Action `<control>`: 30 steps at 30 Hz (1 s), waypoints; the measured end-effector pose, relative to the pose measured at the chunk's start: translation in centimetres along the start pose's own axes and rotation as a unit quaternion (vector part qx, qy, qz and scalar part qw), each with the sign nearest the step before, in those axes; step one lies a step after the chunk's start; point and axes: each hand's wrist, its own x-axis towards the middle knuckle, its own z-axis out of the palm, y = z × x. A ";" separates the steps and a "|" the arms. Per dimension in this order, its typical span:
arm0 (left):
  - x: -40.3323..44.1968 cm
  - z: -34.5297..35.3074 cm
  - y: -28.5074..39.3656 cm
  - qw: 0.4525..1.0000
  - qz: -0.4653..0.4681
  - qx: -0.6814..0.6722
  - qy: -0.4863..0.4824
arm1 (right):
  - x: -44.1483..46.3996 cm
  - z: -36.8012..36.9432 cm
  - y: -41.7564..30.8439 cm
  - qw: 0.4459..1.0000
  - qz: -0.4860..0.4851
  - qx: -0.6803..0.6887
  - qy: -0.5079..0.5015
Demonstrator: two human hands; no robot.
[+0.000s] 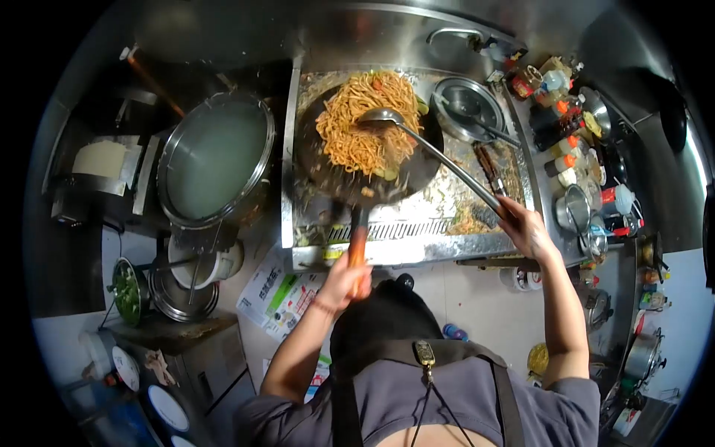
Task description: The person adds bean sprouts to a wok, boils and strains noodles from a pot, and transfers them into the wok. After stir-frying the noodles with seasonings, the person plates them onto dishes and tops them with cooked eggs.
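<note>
Wrapped round the wooden handle of a dark wok [313,160] is my left hand [345,281], in front of the stove. Brown fried noodles [365,108] are heaped in the wok, with bits of green and red among them. My right hand [526,229] grips the far end of a long metal ladle [454,167]. The ladle's bowl lies over the noodles, and whether it touches them I cannot tell. A metal pot [471,128] with another ladle in it stands right of the wok.
Spilled food litters the metal stovetop [417,212]. A large pot of cloudy liquid [216,160] stands at the left. Sauce bottles [564,164] and bowls line the right side. A faucet [454,31] juts out at the back. Printed cardboard [261,294] lies on the floor.
</note>
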 end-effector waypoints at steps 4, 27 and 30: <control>-2.0 2.8 3.1 0.999 -0.034 0.013 -0.002 | -5.2 -5.4 0.6 0.936 0.144 0.317 -0.057; 2.8 2.9 4.2 0.997 0.034 0.060 0.020 | -1.1 1.8 -2.5 0.985 0.019 -0.129 -0.115; 0.7 1.3 -0.1 0.999 0.023 0.026 0.032 | 1.7 3.1 -1.0 0.997 -0.053 -0.059 -0.007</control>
